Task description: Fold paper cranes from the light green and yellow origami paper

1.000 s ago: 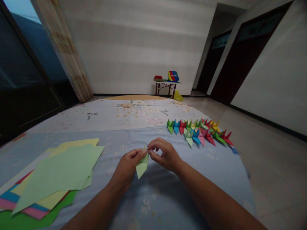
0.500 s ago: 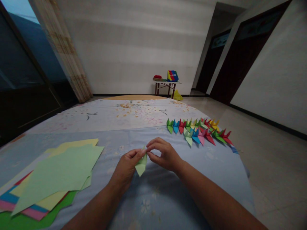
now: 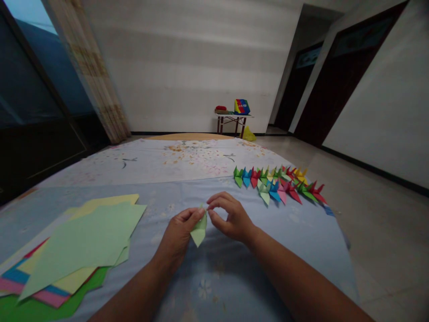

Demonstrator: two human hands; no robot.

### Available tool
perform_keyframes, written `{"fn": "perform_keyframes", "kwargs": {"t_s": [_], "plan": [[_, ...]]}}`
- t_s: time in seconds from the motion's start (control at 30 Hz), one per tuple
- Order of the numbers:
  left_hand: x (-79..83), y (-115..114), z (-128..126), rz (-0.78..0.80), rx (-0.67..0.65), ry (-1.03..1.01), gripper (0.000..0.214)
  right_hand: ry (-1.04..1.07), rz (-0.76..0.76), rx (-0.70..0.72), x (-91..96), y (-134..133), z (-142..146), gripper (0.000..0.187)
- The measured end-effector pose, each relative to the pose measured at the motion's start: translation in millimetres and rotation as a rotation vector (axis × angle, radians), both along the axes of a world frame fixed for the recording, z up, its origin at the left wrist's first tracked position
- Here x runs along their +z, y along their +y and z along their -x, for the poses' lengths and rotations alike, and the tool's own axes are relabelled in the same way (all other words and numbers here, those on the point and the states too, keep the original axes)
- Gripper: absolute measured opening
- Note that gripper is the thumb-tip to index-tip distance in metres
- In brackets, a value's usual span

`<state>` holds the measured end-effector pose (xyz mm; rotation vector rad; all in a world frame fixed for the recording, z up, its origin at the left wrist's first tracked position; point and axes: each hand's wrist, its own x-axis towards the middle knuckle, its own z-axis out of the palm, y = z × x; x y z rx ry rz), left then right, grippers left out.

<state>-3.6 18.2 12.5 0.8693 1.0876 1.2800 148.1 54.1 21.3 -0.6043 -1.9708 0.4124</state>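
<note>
Here's the left hand (image 3: 179,232) with its thumb pressed down on a pale green folded paper (image 3: 199,235), its grip pinching the piece firmly near the upper end, the point angled down toward the wearer. In comes the right hand (image 3: 233,218) at the paper's upper right edge, thumb and forefinger tips brought close together in a ring; whether that grip pinches a sliver of paper is too small to tell. All this sits just above the near middle of the tabletop (image 3: 191,135), over a pale blue floral tablecloth (image 3: 301,255). Off to the left, a fanned stack of coloured paper sheets (image 3: 87,237), light green on top! And over on the right, folded paper cranes (image 3: 282,193) stand close together in two rows, green, blue, red, pink and yellow.
</note>
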Motion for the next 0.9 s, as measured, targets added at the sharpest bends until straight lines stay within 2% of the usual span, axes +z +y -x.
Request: {"fn": "perform_keyframes", "kwargs": {"t_s": [0.67,0.9], "plan": [[6.3,-2.6,-0.9,0.019,0.005,-0.014,0.029,0.007,0.051,0.002,-1.1,2.0,-0.4,0.006],[4.6,-2.1,-0.6,0.013,0.018,-0.009,0.030,-0.007,0.114,-0.012,-2.1,1.6,1.7,0.004]]}}
